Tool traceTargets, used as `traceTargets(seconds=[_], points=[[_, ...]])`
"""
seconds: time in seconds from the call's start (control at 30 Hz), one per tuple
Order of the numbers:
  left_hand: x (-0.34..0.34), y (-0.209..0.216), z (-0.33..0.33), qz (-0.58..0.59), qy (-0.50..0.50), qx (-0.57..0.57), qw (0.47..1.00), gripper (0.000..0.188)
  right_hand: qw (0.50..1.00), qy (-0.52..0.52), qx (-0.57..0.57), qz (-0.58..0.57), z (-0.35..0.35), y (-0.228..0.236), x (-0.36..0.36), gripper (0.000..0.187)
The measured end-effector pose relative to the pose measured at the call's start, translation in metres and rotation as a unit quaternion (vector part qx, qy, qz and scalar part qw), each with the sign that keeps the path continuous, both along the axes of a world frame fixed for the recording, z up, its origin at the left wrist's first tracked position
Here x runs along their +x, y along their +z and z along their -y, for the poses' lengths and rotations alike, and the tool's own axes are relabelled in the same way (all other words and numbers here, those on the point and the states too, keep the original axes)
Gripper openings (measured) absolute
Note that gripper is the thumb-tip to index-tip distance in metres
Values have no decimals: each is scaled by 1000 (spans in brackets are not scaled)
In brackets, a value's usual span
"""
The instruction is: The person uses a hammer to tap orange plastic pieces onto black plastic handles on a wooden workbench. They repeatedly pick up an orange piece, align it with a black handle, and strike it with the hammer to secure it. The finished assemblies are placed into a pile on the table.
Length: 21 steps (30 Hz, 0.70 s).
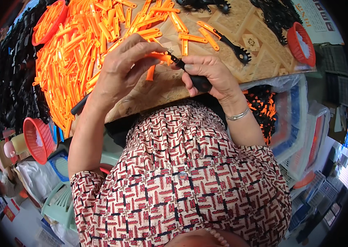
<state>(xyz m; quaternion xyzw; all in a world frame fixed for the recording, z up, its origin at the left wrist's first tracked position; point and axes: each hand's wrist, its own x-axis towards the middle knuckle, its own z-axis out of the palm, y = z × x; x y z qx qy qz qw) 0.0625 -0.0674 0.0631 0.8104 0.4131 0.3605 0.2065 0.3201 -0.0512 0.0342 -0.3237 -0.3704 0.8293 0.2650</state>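
My left hand [126, 66] is closed, its fingers pinching an orange plastic handle [161, 57]. In my right hand [215, 76] is a black kitchen utensil [200, 82] with a rounded end; whether that is a spoon or a ladle I cannot tell. Its narrow black neck meets the end of the orange handle between my two hands. Just beyond my right hand, a black pasta server [239, 51] with an orange handle lies on the table. A loose orange handle [150, 73] sits beside my left fingers.
A big heap of orange handles [75, 57] covers the table's left side. Black utensils [268, 18] lie at the far right and others [11, 78] at the left. Red baskets [301, 44] stand around the edges. A crate [289, 119] is at my right, near a black-and-orange pile [262, 111].
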Motion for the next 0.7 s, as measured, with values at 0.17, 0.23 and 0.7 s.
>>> traceTargets(seconds=[0.17,0.23,0.7], points=[[-3,0,3,-31,-51,47,997,24,1000,20,20,13,3,1,-3,30],[-3,-2,3,-26,-59,43,997,23,1000,22,12,13,3,-1,-4,32],[8,-23,29,-94,20,56,994,22,896,83,387,202,12,-4,-10,27]])
